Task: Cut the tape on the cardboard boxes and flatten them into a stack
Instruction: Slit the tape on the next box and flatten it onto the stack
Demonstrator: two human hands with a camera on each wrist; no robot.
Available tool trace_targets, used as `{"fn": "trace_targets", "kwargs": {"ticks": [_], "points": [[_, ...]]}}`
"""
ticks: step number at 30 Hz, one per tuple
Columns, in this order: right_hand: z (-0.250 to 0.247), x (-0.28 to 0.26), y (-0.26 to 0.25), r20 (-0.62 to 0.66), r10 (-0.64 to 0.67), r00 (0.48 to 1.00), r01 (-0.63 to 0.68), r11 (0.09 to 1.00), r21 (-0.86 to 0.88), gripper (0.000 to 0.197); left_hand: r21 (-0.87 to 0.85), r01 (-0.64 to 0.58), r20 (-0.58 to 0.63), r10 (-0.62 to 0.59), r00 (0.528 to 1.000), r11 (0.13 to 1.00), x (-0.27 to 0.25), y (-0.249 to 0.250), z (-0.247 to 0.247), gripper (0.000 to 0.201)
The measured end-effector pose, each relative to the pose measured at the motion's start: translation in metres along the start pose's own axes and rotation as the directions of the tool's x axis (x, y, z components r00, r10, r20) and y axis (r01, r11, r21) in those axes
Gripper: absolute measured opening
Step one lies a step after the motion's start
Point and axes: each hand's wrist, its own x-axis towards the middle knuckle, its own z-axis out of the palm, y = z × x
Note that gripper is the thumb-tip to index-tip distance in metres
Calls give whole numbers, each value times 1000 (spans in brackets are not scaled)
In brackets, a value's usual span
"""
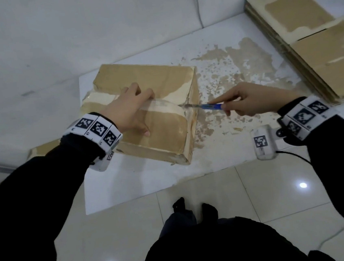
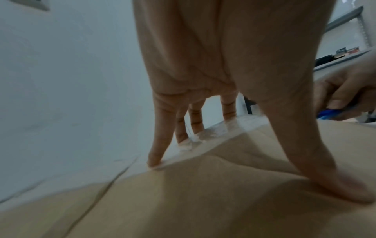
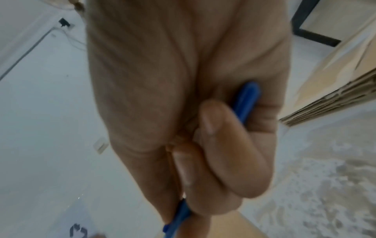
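A closed brown cardboard box (image 1: pixel 163 135) with clear tape (image 1: pixel 164 107) across its top lies on a white sheet (image 1: pixel 134 183) on the floor. My left hand (image 1: pixel 131 109) presses on the box top (image 2: pixel 203 201) with straight, spread fingers (image 2: pixel 156 159). My right hand (image 1: pixel 255 100) grips a blue utility knife (image 1: pixel 211 106), its blade tip at the taped right edge of the box. In the right wrist view the blue knife handle (image 3: pixel 247 99) runs through my curled fingers. From the left wrist view, the right hand (image 2: pixel 346 96) with the knife (image 2: pixel 327 113) shows at the right.
A stack of flattened cardboard boxes (image 1: pixel 316 36) lies at the back right on the sheet. The sheet's middle is worn to brown patches (image 1: pixel 234 64). Another flat cardboard piece (image 1: pixel 41 147) peeks out under my left wrist. My feet (image 1: pixel 194 208) stand on glossy tiles.
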Motion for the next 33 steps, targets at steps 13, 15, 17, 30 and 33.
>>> {"fn": "trace_targets", "kwargs": {"ticks": [13, 15, 17, 30, 33], "points": [[6, -16, -1, -267, 0, 964, -6, 1000, -21, 33, 224, -36, -13, 39, 999, 974, -5, -2, -18, 83], [8, -14, 0, -391, -50, 919, 40, 999, -34, 32, 173, 23, 42, -31, 999, 985, 2, 3, -20, 80], [18, -9, -3, -379, -125, 917, 96, 991, -95, 33, 92, 111, 126, -122, 984, 990, 13, 9, -15, 61], [56, 1, 4, -430, -319, 844, 80, 869, -488, 36, -874, 412, 192, -594, 781, 259, 52, 24, 22, 56], [62, 11, 1, -471, -329, 818, -14, 808, -589, 40, -852, 434, 187, -605, 774, 292, 57, 26, 21, 58]]}}
